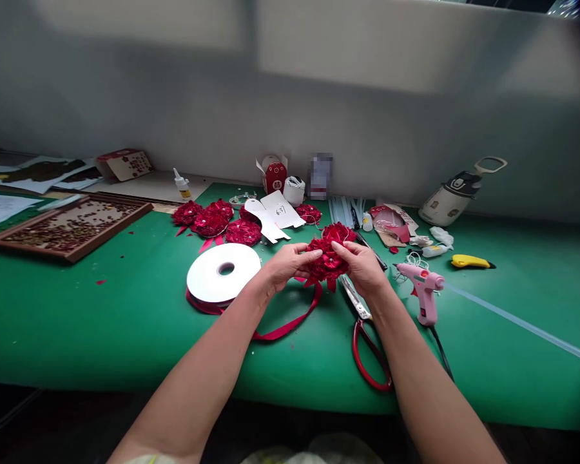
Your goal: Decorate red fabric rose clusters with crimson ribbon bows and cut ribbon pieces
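Note:
Between my two hands is a red fabric flower (329,260), held above the green table. My left hand (290,263) grips its left side, thumb on top. On the right side, my right hand (362,263) pinches the petals with its thumb. Another red flower (339,234) shows just behind; whether it is joined to the held one I cannot tell. A red ribbon (290,330) curves below from the white ribbon spool (207,274) on the left. Partly under my right hand and forearm lie scissors with red handles (358,366).
Several finished red flowers (211,220) lie behind the spool, near a white card (281,211). A pink glue gun (425,287) with a long glue stick and a yellow cutter (471,261) are at right. A wooden tray (72,254) sits far left; a bottle (449,198) stands at the back.

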Tool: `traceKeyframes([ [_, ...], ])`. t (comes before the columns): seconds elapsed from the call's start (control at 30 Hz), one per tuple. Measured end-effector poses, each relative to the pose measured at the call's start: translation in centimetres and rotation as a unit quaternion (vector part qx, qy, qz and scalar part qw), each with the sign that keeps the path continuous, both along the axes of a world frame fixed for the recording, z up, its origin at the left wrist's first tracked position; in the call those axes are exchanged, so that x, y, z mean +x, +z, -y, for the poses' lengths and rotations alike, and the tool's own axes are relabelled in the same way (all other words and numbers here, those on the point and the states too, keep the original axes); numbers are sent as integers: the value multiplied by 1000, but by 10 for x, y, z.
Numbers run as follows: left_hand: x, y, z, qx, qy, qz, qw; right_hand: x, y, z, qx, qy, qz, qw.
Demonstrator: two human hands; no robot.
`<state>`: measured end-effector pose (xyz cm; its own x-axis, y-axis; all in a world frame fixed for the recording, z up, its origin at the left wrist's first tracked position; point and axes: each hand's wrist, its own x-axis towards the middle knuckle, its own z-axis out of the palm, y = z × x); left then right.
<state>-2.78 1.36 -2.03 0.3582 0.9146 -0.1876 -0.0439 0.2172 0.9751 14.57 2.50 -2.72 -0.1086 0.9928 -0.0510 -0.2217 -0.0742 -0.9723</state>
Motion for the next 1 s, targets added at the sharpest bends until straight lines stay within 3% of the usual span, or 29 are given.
traceKeyframes([
  [0.33,1,-4,5,4,10,27,1000,3,-9,-2,11,-8,-5,1000],
  [0.47,3,-2,5,17,52,66,996,6,-10,-3,16,-24,26,999],
  [0.57,-8,9,2,22,110,76,991,6,-11,-4,9,-56,53,997],
  [0.67,-40,32,-4,52,174,44,982,3,-13,-3,12,-45,53,998],
  [0.83,-121,74,-18,51,256,-66,963,-5,-15,3,27,-4,50,998],
  [0.9,-152,82,-26,19,290,-128,948,-7,-14,6,30,13,58,998],
  [1.0,-186,78,-36,0,346,-196,917,-8,-13,8,32,19,65,997],
])
